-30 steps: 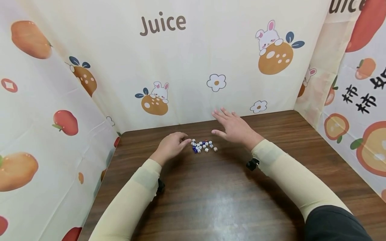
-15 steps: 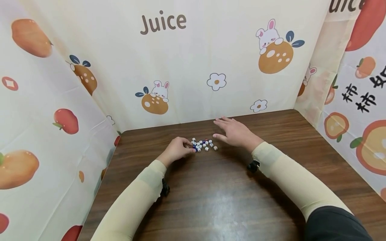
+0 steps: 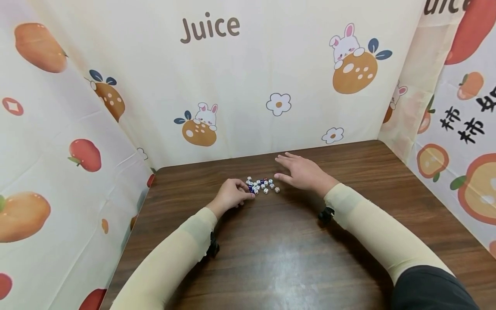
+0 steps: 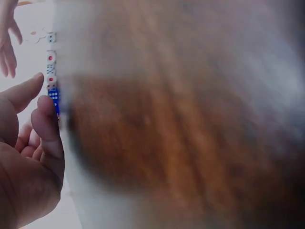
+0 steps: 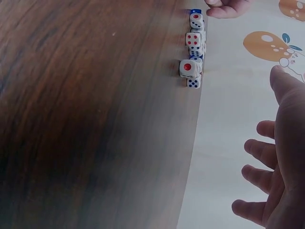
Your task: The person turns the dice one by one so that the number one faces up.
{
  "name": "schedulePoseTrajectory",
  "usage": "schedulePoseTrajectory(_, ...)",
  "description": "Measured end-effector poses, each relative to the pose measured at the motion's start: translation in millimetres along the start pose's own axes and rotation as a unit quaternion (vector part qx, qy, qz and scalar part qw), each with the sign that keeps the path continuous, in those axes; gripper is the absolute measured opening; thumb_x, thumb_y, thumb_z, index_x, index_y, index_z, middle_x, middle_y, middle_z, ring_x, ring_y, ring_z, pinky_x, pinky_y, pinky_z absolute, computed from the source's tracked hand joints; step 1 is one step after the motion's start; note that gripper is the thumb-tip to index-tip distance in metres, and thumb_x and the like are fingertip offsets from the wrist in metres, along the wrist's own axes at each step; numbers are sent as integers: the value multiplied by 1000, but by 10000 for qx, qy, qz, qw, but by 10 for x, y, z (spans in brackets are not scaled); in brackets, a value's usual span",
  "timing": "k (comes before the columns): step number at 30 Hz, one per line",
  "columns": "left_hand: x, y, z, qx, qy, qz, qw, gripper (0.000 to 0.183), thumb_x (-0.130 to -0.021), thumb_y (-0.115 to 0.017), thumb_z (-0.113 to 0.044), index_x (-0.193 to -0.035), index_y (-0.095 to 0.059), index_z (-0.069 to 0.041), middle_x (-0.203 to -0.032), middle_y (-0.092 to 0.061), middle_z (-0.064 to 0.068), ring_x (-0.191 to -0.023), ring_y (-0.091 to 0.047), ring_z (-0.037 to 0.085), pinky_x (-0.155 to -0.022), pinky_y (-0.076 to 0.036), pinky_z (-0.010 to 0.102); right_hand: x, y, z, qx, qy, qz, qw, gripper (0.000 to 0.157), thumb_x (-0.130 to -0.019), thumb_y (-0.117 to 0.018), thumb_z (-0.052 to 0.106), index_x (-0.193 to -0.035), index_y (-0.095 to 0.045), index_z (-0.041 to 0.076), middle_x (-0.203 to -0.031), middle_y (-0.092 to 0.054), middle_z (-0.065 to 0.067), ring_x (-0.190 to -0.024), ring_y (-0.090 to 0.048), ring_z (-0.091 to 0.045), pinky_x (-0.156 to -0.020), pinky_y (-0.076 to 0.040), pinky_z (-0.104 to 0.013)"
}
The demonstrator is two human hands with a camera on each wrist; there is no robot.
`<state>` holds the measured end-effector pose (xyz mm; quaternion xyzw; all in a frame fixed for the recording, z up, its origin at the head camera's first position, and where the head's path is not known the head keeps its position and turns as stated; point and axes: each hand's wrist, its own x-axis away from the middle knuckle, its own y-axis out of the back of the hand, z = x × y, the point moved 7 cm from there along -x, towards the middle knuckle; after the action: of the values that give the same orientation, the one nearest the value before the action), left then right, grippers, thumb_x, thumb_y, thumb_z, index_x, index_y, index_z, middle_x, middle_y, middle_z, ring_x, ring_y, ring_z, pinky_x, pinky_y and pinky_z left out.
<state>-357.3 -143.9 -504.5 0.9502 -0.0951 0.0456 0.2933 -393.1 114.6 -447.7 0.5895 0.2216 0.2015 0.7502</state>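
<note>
Left hand (image 3: 231, 193) with fingers curved at the left edge of clustered white and blue dice (image 3: 262, 186) on a brown wooden table (image 3: 279, 249), whether it grips any unclear, right hand (image 3: 304, 173) opposite, fingers extended, holding nothing, left wrist view mostly blurred

Head cam's high, facing forward-down, and the wrist cams sit low, closer, tipped sideways, both catching the mostly white cubic dice (image 5: 195, 50).
</note>
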Motion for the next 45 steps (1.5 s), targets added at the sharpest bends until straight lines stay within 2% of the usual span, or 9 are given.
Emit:
schedulePoseTrajectory(7, -5, -53, 26, 47, 154, -37, 9999, 30, -94, -96, -21, -113, -82, -3, -76, -76, 3, -56, -66, 15, -53, -58, 30, 13, 1, -4, -24, -41, 58, 10000, 81, -114, -57, 66, -174, -46, 13, -180, -48, -9, -172, -36, -38, -135, -39, -63)
schedulePoseTrajectory(10, -5, -69, 16, -78, 139, -63, 9999, 28, -94, -96, -22, -113, -85, -4, -78, -78, 3, -56, -66, 14, -54, -57, 29, 11, -10, -5, -12, -43, 83, 10000, 82, -114, -56, 67, -175, -45, 13, -180, -47, -9, -172, -36, -38, -135, -38, -62)
schedulePoseTrajectory(18, 8, -70, -5, -267, 7, -73, 9996, 18, -98, -92, -20, -110, -89, -6, -98, -84, 7, -57, -67, 11, -57, -58, 27, 16, -29, -19, -5, -83, 94, 9999, 84, -113, -55, 70, -176, -44, 15, -181, -46, -8, -173, -35, -38, -134, -40, -63)
schedulePoseTrajectory(21, 8, -64, 17, -253, 28, -28, 9997, 16, -99, -90, -18, -110, -89, -6, -99, -84, 7, -58, -67, 11, -55, -57, 27, 23, -27, -16, -32, -92, 95, 9999, 83, -113, -55, 70, -175, -45, 15, -180, -47, -8, -172, -36, -38, -133, -41, -63)
schedulePoseTrajectory(26, 13, -39, 46, -171, 62, 152, 9997, 15, -100, -86, -15, -112, -88, -6, -92, -83, 6, -61, -68, 13, -54, -55, 27, 32, -18, -2, -58, -78, 93, 9999, 82, -113, -56, 68, -175, -46, 15, -180, -48, -8, -172, -38, -38, -132, -42, -64)
schedulePoseTrajectory(33, 9, -26, 48, -18, -5, 350, 9994, 20, -98, -89, -14, -116, -86, -5, -75, -76, 2, -60, -68, 13, -54, -57, 28, 32, -40, -5, -71, -119, 145, 9998, 79, -114, -58, 65, -173, -48, 13, -179, -48, -10, -171, -38, -39, -133, -41, -65)
schedulePoseTrajectory(39, 38, -23, 22, -87, -63, 380, 9992, 17, -99, -90, -17, -110, -87, -5, -78, -78, 3, -60, -67, 13, -55, -58, 28, 35, -78, 17, -120, -155, 254, 9995, 75, -115, -57, 63, -169, -54, 12, -175, -54, -14, -165, -49, -39, -132, -43, -62)
schedulePoseTrajectory(45, 60, -12, 24, -141, -11, 349, 9993, 16, -99, -90, -15, -110, -87, -5, -79, -79, 4, -61, -67, 12, -55, -57, 27, 55, -152, 48, -289, -9, 403, 9988, 61, -113, -69, 50, -159, -66, 11, -162, -67, -15, -152, -62, -40, -125, -50, -62)
